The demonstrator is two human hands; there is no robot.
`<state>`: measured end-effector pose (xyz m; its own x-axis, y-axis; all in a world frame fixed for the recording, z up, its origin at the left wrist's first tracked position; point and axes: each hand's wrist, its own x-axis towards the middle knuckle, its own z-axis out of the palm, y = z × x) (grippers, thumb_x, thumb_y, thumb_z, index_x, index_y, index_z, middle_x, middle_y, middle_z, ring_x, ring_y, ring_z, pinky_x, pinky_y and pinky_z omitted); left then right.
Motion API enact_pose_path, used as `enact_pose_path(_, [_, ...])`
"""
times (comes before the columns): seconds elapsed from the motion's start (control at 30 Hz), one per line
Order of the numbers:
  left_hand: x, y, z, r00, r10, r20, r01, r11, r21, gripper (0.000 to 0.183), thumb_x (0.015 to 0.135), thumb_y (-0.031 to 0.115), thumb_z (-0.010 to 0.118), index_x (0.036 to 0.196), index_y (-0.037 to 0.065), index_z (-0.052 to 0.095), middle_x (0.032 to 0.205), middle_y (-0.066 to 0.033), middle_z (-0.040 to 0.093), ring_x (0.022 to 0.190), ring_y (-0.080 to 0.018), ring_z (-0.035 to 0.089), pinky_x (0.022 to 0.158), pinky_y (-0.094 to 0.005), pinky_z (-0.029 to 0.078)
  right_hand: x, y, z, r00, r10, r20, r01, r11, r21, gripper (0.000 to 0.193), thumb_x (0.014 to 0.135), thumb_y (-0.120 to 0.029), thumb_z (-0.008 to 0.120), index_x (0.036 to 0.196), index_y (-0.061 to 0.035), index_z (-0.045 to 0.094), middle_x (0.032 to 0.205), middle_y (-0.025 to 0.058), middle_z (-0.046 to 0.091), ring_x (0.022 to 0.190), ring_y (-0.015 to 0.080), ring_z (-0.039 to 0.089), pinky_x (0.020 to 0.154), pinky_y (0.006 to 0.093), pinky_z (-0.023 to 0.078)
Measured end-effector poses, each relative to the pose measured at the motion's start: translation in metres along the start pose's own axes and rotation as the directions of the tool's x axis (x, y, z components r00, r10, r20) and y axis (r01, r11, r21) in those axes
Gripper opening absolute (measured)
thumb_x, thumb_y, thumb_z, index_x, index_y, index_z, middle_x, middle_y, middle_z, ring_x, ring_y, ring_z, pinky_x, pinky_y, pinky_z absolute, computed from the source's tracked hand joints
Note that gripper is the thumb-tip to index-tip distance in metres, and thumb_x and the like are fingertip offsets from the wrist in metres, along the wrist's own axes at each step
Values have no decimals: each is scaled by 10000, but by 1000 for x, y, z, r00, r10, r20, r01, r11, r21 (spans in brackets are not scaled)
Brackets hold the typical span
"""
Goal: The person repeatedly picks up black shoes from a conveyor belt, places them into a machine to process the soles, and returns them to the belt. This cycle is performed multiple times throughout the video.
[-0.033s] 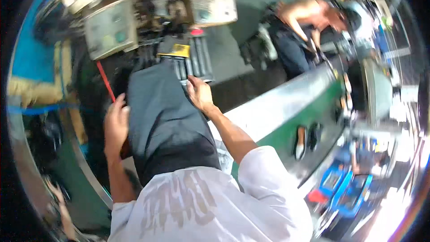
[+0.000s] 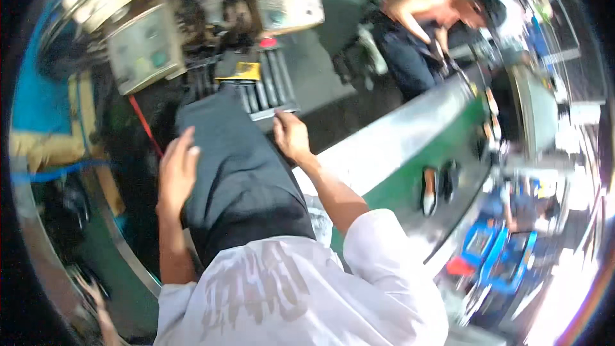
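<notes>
My left hand (image 2: 178, 176) is beside the left side of my dark trousers (image 2: 237, 160), its fingers stretched out and nothing visible in it. By the right thigh, my right hand (image 2: 292, 136) hangs with its fingers slightly bent and apart, also showing nothing held. Just beyond my knees is a row of dark bars (image 2: 275, 80) on a machine. A yellow piece (image 2: 247, 72) lies across them. The frame is blurred, so finer details of the machine cannot be made out.
A long metal rail (image 2: 391, 131) runs on my right beside a green conveyor, with shoes (image 2: 430, 195) on it. Another person (image 2: 416, 38) bends over the rail's far end. Blue trays (image 2: 500, 256) stand at the right. A red rod (image 2: 146, 125) slants at the left.
The view has shifted slightly, so the machine appears a little further left. My left hand has moved slightly right against my trousers. Neither hand has taken hold of anything.
</notes>
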<state>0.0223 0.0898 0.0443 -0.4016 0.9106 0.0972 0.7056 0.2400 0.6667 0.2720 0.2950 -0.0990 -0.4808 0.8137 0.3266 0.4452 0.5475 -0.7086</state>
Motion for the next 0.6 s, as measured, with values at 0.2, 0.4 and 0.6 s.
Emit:
enact_pose_path(0.2, [35,118,86,790,459,406,-308,870,-385,336,1012,58,620,1334,-26,660,1223,-238,696,1127,-433,668,974,-460,541,-251,133,-195,576,689,-440,-749,661,54,409,927,-38,658,1327,46,674,1224,243,752,1127,352,737,1007,427,565])
enact_pose_path(0.4, [39,68,98,810,363,460,-255,925,-281,337,1020,56,599,1342,-1,677,1226,-233,714,1132,-404,691,990,-441,543,-456,168,-365,194,796,-573,-968,250,21,614,910,-124,719,1497,-38,559,1145,230,747,1056,316,730,949,438,575])
enact_pose_path(0.6, [35,-68,54,947,11,321,73,967,-246,304,1096,94,550,1320,-65,681,1213,-153,730,1092,-228,718,965,-328,558,-493,264,-499,364,721,-589,-895,94,-437,769,894,-216,752,1598,-123,455,1261,241,726,1204,397,689,1066,499,517])
